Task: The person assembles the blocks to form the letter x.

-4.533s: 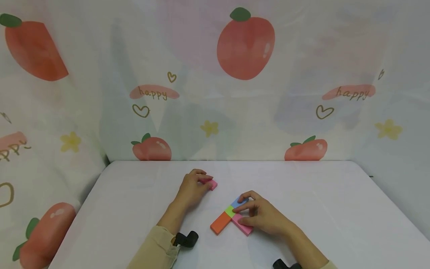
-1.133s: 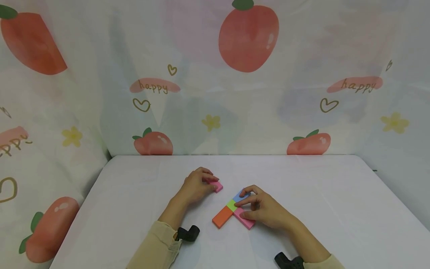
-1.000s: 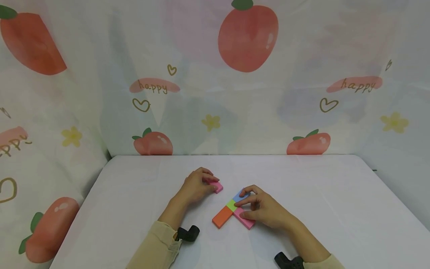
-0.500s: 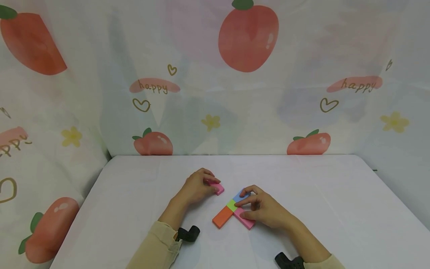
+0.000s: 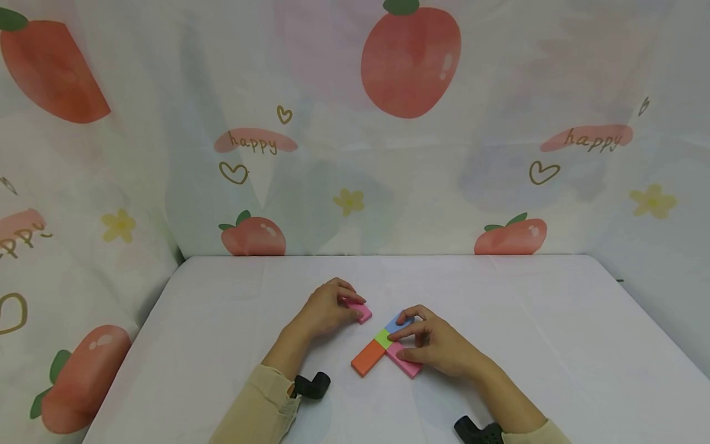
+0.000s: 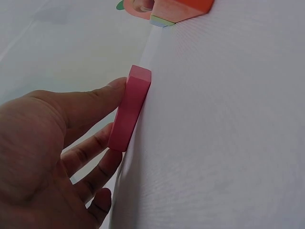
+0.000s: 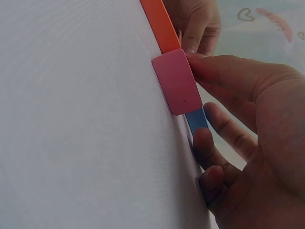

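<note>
Near the table's middle, my left hand pinches a pink block. In the left wrist view that pink block stands between thumb and fingers, low by the tabletop. To its right, several flat blocks touch in a branched shape: an orange block, a small green block, a blue block and another pink block. My right hand rests on them, thumb on the pink one, fingertips on green and blue, partly hiding both. A narrow gap separates the held block from the group.
A white-covered table lies under both hands. Behind it hangs a printed cloth, with a side panel at the left. Black wrist cameras sit at both sleeves, close to the tabletop.
My left hand has slid the pink block slightly right and toward me, closer to the group. The right hand stays on the blocks. The head view tilted down a little since the oldest frame.
</note>
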`<action>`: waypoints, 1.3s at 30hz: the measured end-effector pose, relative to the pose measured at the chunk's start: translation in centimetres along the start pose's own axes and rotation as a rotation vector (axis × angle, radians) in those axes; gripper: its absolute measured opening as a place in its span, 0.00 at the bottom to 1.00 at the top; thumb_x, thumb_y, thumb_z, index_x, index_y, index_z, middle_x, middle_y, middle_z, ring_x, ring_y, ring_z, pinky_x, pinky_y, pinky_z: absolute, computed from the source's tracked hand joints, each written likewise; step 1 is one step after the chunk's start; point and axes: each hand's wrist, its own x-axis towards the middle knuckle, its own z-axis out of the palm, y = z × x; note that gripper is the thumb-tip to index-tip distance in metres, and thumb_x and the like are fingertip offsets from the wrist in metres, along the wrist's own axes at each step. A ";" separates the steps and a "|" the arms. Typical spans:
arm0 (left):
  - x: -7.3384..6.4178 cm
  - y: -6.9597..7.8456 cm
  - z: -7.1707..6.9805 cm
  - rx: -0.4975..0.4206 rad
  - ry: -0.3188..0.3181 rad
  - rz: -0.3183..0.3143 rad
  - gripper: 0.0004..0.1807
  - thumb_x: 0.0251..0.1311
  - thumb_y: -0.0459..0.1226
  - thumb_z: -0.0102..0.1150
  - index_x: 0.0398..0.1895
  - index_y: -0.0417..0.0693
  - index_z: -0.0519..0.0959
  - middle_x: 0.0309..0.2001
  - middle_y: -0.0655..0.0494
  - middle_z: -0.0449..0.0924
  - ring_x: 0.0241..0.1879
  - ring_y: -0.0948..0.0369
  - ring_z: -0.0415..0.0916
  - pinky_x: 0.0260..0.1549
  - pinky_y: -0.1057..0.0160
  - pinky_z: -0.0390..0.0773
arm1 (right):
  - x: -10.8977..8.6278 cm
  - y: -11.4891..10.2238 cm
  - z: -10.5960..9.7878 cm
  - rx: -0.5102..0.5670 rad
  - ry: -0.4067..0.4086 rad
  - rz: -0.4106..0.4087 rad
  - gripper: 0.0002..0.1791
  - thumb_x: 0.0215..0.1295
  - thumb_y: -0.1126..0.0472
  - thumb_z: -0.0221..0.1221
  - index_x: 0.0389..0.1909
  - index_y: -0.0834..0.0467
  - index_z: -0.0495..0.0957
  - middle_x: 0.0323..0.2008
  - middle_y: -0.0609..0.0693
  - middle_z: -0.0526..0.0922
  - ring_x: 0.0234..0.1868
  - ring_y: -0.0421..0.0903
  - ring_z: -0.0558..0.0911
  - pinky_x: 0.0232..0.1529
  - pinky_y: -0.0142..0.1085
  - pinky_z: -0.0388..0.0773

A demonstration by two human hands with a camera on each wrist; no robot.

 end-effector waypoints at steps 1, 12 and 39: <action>0.0 0.0 0.0 -0.002 -0.001 -0.001 0.11 0.56 0.40 0.77 0.44 0.59 0.91 0.51 0.60 0.79 0.49 0.59 0.75 0.50 0.58 0.74 | 0.0 0.0 0.0 -0.001 0.000 0.001 0.14 0.61 0.55 0.73 0.48 0.45 0.90 0.59 0.50 0.74 0.35 0.43 0.77 0.39 0.31 0.74; -0.2 0.4 0.0 0.011 -0.016 0.009 0.12 0.54 0.40 0.78 0.43 0.58 0.92 0.50 0.60 0.79 0.47 0.60 0.75 0.49 0.58 0.74 | 0.1 0.3 0.0 0.000 0.005 -0.004 0.14 0.61 0.54 0.73 0.48 0.44 0.90 0.59 0.49 0.74 0.35 0.42 0.77 0.39 0.31 0.73; -0.1 0.7 0.0 0.017 -0.065 0.028 0.13 0.52 0.42 0.81 0.42 0.58 0.92 0.47 0.60 0.78 0.40 0.63 0.73 0.41 0.63 0.73 | 0.2 0.5 0.1 -0.010 0.003 -0.007 0.14 0.61 0.53 0.74 0.48 0.43 0.90 0.60 0.48 0.74 0.36 0.41 0.77 0.39 0.31 0.73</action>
